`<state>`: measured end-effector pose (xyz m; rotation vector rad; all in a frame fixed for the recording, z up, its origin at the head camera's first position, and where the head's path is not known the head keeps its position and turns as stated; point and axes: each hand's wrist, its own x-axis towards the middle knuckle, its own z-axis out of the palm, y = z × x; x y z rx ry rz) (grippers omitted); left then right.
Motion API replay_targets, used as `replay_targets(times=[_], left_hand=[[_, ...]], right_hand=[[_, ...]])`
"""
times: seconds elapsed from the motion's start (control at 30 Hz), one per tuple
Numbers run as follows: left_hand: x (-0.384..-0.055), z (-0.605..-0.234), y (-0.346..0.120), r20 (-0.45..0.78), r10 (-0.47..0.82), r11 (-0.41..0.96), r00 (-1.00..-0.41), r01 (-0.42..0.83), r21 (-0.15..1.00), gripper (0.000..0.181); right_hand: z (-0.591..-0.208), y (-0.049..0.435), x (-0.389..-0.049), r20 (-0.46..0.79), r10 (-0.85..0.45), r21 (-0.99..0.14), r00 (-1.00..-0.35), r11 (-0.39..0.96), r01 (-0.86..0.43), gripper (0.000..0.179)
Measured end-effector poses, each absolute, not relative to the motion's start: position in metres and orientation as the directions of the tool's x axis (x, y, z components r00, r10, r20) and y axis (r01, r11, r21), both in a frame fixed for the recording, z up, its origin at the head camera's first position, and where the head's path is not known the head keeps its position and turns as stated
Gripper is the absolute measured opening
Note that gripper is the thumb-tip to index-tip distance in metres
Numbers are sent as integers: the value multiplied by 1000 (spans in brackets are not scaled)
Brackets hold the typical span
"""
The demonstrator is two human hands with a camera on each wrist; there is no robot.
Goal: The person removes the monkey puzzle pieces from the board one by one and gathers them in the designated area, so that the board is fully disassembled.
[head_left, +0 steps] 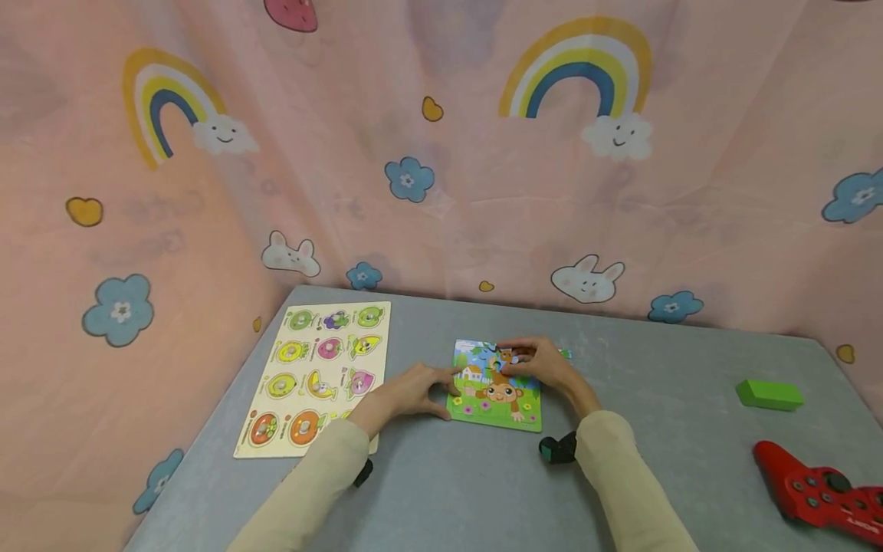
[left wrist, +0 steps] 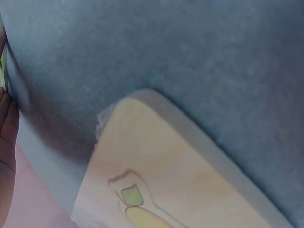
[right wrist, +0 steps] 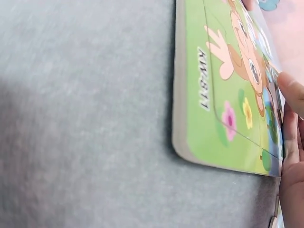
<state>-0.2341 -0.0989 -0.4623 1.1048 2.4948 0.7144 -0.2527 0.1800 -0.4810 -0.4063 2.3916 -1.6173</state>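
Observation:
A jigsaw board [head_left: 527, 414] with a cartoon monkey on green grass lies flat on the grey table. My left hand [head_left: 411, 389] is at its left side, fingertips on the left edge and thumb by the lower left corner. Over the upper right part of the board, my right hand [head_left: 545, 363] pinches a small brown puzzle piece [head_left: 507, 357] between thumb and fingers. Part of the picture is hidden under this hand. In the right wrist view, the thumb [right wrist: 290, 90] is at the board's surface. Another puzzle piece [head_left: 566, 353] lies beyond the right hand.
A cream fruit-picture board [head_left: 280, 345] lies at the left, partly under the left forearm. Toward the right are a green block [head_left: 769, 395] and a red game controller [head_left: 821, 491]. A pink patterned curtain [head_left: 455, 238] hangs behind the table [head_left: 469, 498].

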Motion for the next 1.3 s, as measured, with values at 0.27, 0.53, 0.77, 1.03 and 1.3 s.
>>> replay_targets(times=[0.27, 0.53, 0.77, 1.03, 1.3], left_hand=[[-235, -464, -99, -73, 752, 588, -655, 618, 522, 55], [-236, -465, -97, -64, 761, 572, -645, 622, 535, 60], [-234, -470, -103, -25, 779, 530, -627, 637, 560, 41], [-231, -470, -104, -47, 776, 547, -629, 635, 546, 35], [-231, -468, -103, -57, 773, 552, -632, 624, 553, 34]], right_hand=[[-486, 180, -253, -70, -316, -949, -946, 312, -34, 46], [-485, 189, -252, -85, -286, -974, -954, 224, 20, 49], [-484, 200, -252, -98, -269, -985, -958, 166, 55, 51], [-481, 221, -246, -140, -270, -986, -952, 129, 109, 54], [-478, 242, -243, -178, -290, -981, -940, 127, 147, 56]])
